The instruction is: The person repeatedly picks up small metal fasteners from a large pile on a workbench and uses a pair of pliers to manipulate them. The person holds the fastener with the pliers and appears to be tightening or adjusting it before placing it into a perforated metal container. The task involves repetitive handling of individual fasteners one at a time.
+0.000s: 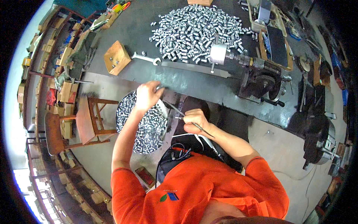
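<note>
My left hand point(148, 95) is closed in a pinch at the front edge of the bench, above a round tub point(163, 108) full of small shiny metal sleeves point(143, 128). Whatever sits between its fingertips is too small to make out. To the right, over my lap, my right hand point(195, 120) is closed around a thin dark rod-like tool point(174, 108). One end of the tool points toward my left hand, the other lies back along my right wrist. A small bright metal piece point(179, 118) shows at the fingers of the right hand.
On the dark bench lie a big heap of metal sleeves point(197, 31), a wrench point(146, 58), a flat metal bar point(197, 68) and a small wooden box point(116, 58). A chucked machine fixture point(261, 80) stands at the right. A wooden chair point(85, 120) is left of the tub.
</note>
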The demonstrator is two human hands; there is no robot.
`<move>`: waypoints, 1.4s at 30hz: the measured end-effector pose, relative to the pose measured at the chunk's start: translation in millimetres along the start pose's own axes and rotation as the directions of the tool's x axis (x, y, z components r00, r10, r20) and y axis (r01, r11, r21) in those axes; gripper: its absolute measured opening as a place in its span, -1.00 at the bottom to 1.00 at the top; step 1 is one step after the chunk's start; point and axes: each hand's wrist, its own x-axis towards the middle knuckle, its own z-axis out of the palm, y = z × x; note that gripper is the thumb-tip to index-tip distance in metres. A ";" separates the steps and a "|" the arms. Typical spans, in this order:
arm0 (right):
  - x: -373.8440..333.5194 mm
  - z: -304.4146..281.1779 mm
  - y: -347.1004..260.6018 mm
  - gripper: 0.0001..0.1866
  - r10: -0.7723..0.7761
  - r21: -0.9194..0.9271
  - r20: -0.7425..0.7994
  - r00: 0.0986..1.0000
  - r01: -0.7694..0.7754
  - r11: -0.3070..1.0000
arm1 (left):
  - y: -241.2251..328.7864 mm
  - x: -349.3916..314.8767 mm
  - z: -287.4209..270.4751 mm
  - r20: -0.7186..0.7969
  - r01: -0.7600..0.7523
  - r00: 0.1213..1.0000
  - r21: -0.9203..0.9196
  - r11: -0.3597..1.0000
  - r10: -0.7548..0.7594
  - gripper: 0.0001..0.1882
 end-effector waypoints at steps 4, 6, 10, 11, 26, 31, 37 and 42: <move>-2.8 7.5 7.1 -0.67 0.023 -0.013 0.030 0.999 -0.023 1.000 | 22.7 91.8 -4.9 -0.023 0.084 0.994 -0.513 0.854 -0.111 -0.70; -1.4 9.2 7.2 -0.69 0.025 -0.025 0.018 1.000 -0.025 0.999 | 32.9 120.8 -27.4 -0.072 0.001 0.987 -0.895 0.447 -0.145 -0.56; -6.8 8.0 12.2 -0.70 0.096 -0.022 -0.051 0.994 -0.098 0.995 | 44.7 98.8 -56.8 -0.113 -0.050 0.989 -0.866 0.498 -0.098 -0.56; -6.1 10.0 11.2 -0.70 0.088 -0.021 -0.041 0.995 -0.089 0.996 | 32.9 79.6 -56.9 -0.069 0.005 0.992 -0.823 0.568 -0.108 -0.58; -6.6 11.0 13.0 -0.69 0.150 0.041 -0.018 0.989 -0.149 0.988 | -94.1 -127.1 139.8 0.382 0.305 0.856 0.172 0.937 -0.348 -0.77; -7.4 11.1 14.7 -0.70 0.164 0.060 -0.027 0.986 -0.162 0.985 | -92.5 -116.1 133.3 0.445 0.288 0.814 0.250 0.924 -0.374 -0.78; -5.7 12.1 10.7 -0.73 0.183 0.064 -0.025 0.983 -0.181 0.981 | -63.8 -112.7 91.9 0.459 0.569 0.822 -0.647 0.507 -0.337 -0.83; -9.6 16.1 14.7 -0.75 0.212 0.048 0.003 0.977 -0.212 0.976 | -6.6 -100.2 54.5 0.283 0.321 0.942 -0.601 0.732 -0.180 -0.78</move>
